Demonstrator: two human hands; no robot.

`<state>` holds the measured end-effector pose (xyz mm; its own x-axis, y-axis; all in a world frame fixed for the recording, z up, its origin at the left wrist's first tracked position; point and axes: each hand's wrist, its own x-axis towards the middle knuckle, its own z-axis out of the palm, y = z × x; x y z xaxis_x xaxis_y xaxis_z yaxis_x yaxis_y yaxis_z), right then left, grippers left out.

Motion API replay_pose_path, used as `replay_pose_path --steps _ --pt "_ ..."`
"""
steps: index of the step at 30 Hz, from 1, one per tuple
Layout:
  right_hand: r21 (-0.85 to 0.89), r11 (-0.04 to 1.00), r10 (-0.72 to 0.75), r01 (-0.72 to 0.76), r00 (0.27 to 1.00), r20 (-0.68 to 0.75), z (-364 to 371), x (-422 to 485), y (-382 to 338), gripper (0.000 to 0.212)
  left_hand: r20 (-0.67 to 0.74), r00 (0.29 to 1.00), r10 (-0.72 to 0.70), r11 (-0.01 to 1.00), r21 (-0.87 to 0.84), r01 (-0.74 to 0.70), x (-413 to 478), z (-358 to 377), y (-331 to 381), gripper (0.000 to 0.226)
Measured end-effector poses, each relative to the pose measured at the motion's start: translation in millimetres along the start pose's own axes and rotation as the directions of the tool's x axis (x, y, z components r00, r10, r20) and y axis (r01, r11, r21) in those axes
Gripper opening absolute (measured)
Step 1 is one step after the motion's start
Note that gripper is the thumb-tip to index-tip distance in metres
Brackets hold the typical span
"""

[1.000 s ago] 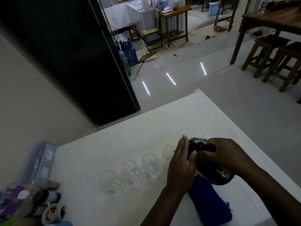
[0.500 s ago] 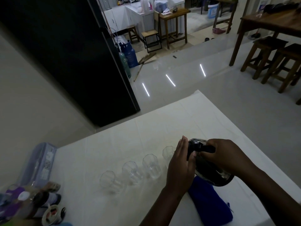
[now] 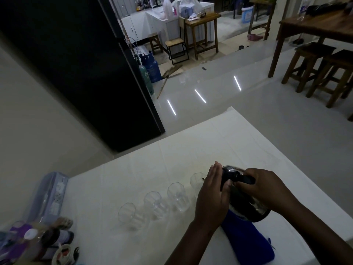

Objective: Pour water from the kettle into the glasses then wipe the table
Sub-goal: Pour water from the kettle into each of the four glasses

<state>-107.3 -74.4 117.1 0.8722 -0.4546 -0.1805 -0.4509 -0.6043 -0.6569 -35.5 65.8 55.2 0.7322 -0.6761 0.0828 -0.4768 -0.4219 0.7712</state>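
Note:
A dark, shiny kettle [image 3: 248, 205] is tilted to the left over the white table [image 3: 191, 150]. My right hand [image 3: 261, 186] grips its black handle. My left hand [image 3: 212, 196] lies flat against the kettle's lid side, fingers straight and together. Several clear glasses stand in a diagonal row: the nearest one [image 3: 127, 215], then one [image 3: 152, 200], then another [image 3: 176, 194], and the farthest glass [image 3: 196, 180] sits just under the kettle's spout, partly hidden by my left hand. A blue cloth [image 3: 246, 243] lies on the table beneath the kettle.
A pale plastic box [image 3: 47, 196] and a cluster of jars and bottles [image 3: 38, 243] sit at the table's left end. A black refrigerator [image 3: 86, 69] stands behind. Wooden stools [image 3: 324, 71] and a wooden table stand on the glossy floor at the right.
The view has shifted slightly. Both hands and the tilted kettle stay at the farthest glass with almost no movement.

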Motion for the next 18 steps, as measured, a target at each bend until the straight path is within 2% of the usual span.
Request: replay_pose_path --steps 4,12,18 --pt "0.060 0.998 -0.003 0.006 0.999 -0.042 6 -5 8 0.030 0.018 0.999 0.028 0.998 0.056 -0.029 2 2 -1 0.064" --pt "0.211 0.977 0.037 -0.012 0.993 -0.116 18 -9 34 0.016 0.072 0.991 0.109 0.977 0.174 -0.120 11 9 4 0.056" --pt "0.322 0.946 0.115 -0.050 0.976 -0.187 29 -6 62 0.023 0.138 0.975 0.176 0.939 0.273 -0.209 27 20 10 0.052"
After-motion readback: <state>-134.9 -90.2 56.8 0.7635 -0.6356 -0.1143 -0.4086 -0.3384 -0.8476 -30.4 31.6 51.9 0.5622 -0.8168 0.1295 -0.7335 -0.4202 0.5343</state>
